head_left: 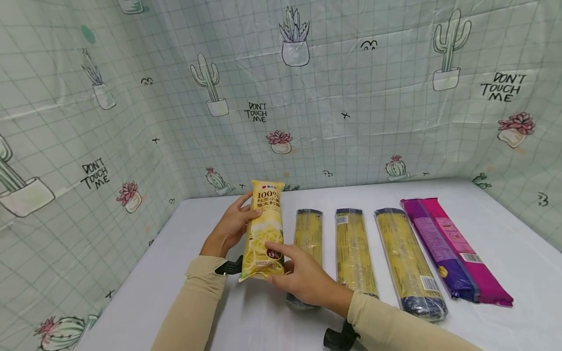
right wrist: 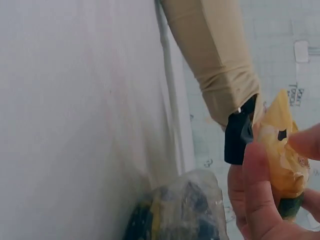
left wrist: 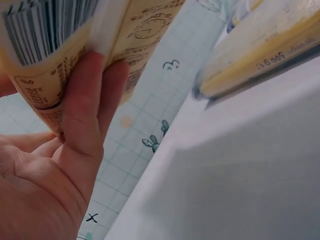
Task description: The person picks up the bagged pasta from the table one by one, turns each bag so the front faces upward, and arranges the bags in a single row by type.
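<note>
Both hands hold a yellow pasta packet (head_left: 266, 226) up off the table, its printed front facing the head camera. My left hand (head_left: 230, 225) grips the upper left side, thumb on the front; in the left wrist view its fingers (left wrist: 82, 107) lie against the back, by a barcode. Lower down, my right hand (head_left: 305, 275) holds the bottom right part, with a finger across the front. From the right wrist, the packet's crimped end (right wrist: 285, 150) shows between thumb and fingers. A clear pack of spaghetti (head_left: 308, 226) lies just behind the right hand, partly hidden by it.
Two more clear spaghetti packs, a middle one (head_left: 354, 248) and a right one (head_left: 408, 253), lie in a row on the white table (head_left: 505, 243). Beside them is a purple and pink packet (head_left: 456, 251). A patterned cloth (head_left: 333, 146) hangs behind and at the sides.
</note>
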`<state>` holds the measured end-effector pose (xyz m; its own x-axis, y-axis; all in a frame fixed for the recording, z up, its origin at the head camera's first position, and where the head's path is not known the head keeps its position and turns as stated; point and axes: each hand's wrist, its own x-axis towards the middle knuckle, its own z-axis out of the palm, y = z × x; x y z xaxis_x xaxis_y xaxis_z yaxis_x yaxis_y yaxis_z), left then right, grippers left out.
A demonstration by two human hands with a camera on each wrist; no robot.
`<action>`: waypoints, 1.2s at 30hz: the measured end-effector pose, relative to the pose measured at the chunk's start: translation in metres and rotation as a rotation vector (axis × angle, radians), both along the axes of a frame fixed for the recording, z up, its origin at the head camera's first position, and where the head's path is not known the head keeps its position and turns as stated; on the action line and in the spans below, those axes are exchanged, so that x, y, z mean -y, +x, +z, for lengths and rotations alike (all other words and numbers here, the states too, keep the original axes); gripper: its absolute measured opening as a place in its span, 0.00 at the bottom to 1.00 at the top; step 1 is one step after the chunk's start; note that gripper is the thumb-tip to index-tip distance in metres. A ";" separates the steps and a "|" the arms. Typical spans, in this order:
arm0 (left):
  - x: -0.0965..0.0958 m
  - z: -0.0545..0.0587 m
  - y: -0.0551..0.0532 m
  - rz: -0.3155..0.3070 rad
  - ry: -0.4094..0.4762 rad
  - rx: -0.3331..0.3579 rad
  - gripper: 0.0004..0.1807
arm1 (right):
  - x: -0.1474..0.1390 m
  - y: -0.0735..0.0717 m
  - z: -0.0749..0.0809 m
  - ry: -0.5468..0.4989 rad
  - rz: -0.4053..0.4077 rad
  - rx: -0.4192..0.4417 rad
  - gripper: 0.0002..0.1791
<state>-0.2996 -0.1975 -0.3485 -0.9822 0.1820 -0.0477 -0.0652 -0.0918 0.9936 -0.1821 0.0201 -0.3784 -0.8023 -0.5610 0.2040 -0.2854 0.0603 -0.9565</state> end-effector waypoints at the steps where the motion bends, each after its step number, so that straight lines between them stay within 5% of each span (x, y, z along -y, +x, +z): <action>1: 0.000 -0.001 0.000 -0.009 -0.009 0.004 0.45 | 0.000 0.001 0.000 -0.033 0.008 0.038 0.34; 7: 0.003 -0.005 -0.003 -0.039 -0.088 0.035 0.42 | 0.003 0.003 0.001 -0.120 0.002 0.145 0.26; 23: 0.022 -0.014 -0.007 -0.110 -0.167 0.105 0.41 | 0.016 -0.007 0.005 -0.005 -0.055 0.177 0.24; 36: 0.030 -0.029 -0.012 -0.181 -0.193 0.112 0.41 | 0.021 -0.007 0.005 0.152 -0.089 0.096 0.22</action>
